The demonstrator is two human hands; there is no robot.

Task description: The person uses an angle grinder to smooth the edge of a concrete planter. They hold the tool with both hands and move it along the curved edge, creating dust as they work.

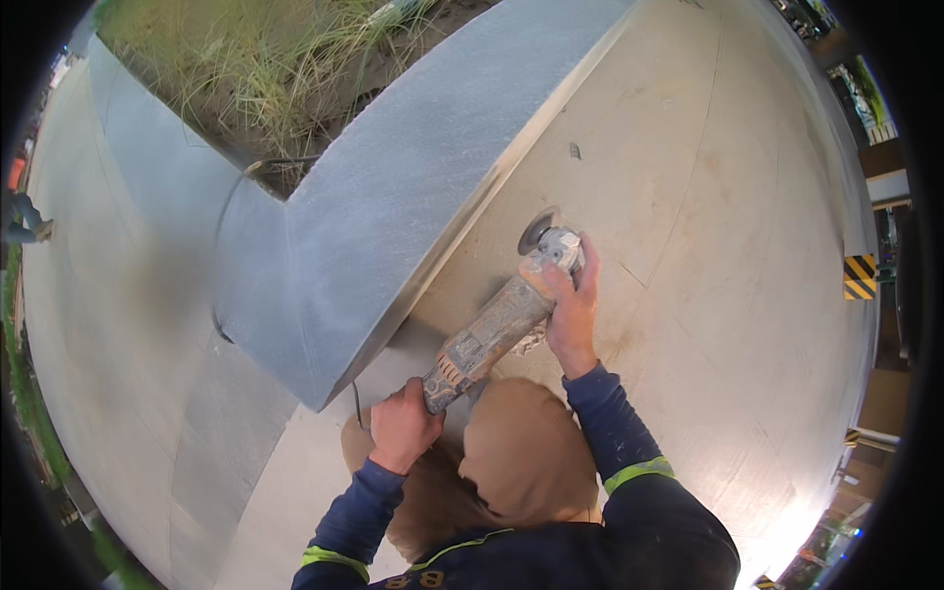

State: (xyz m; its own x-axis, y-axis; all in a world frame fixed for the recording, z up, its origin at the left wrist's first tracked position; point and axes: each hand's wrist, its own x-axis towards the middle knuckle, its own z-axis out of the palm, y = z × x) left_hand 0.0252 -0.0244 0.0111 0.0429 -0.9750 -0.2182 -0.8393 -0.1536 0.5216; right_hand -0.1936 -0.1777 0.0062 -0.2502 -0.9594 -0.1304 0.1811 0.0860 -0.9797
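A dusty angle grinder (497,326) is held between my two hands, slanting up to the right over the floor. My left hand (403,423) is closed round its rear end, near the bottom. Up at the head of the tool, my right hand (573,313) grips the grey gear housing with fingers wrapped over it. The round disc (536,231) sits at the far end, close to the concrete floor (678,295); I cannot tell whether it touches. Left of the grinder runs the edge of a grey concrete planter ledge (393,206). My knees in brown trousers (531,442) are bent below.
Dry grass (265,69) grows in soil inside the planter. A dark cable (218,256) crosses the ledge. Far left, another person's leg and shoe (34,221) show. A black-and-yellow striped block (859,277) stands at the right, beside cluttered shapes.
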